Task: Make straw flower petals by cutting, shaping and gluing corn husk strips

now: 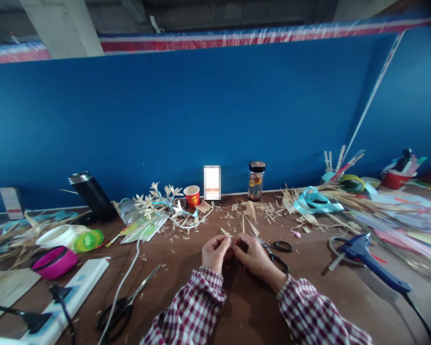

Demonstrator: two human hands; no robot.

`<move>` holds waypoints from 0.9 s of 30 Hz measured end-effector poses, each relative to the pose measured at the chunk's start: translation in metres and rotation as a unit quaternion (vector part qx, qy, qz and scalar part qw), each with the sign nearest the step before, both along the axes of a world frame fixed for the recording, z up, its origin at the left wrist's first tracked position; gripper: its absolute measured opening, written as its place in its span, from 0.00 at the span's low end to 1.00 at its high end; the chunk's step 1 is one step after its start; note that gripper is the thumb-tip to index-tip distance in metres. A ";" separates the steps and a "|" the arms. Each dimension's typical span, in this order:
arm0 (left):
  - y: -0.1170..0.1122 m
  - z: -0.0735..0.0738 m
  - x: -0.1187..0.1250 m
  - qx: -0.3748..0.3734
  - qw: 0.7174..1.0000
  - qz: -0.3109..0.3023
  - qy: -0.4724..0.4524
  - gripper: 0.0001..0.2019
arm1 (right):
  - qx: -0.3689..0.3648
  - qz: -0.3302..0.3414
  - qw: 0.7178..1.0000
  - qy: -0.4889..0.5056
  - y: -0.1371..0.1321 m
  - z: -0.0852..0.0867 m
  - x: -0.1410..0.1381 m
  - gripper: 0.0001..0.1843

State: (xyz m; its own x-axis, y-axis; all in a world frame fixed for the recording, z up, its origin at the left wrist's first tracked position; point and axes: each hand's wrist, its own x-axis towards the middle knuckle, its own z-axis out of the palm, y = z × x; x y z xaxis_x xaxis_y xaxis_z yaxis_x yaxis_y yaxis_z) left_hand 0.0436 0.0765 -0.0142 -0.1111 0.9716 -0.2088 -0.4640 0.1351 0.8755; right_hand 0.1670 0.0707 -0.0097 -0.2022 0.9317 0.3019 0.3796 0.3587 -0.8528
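Observation:
My left hand (214, 252) and my right hand (253, 255) meet above the middle of the brown table, fingertips pinched close together. A small pale strip (225, 233), like dried husk, pokes up from my left fingertips. What my right fingers grip is hidden behind them. Just beyond my right hand lies a pair of black-handled scissors (282, 246), partly covered by that hand. Pale scraps (233, 211) of the same look are scattered past both hands. A bunch of pale husk flowers (161, 199) rests at the back left.
A second pair of scissors (128, 303) and a white power strip (77, 292) with a cable lie left. At the back stand a red paper cup (191, 196), a jar (256, 182) and a tilted black flask (93, 196). A blue glue gun (373, 263) and ribbon (314, 201) lie right.

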 end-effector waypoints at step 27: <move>0.004 -0.002 -0.001 -0.021 0.997 0.023 -0.075 0.09 | -0.023 -0.014 0.994 0.109 0.000 0.002 0.000 0.07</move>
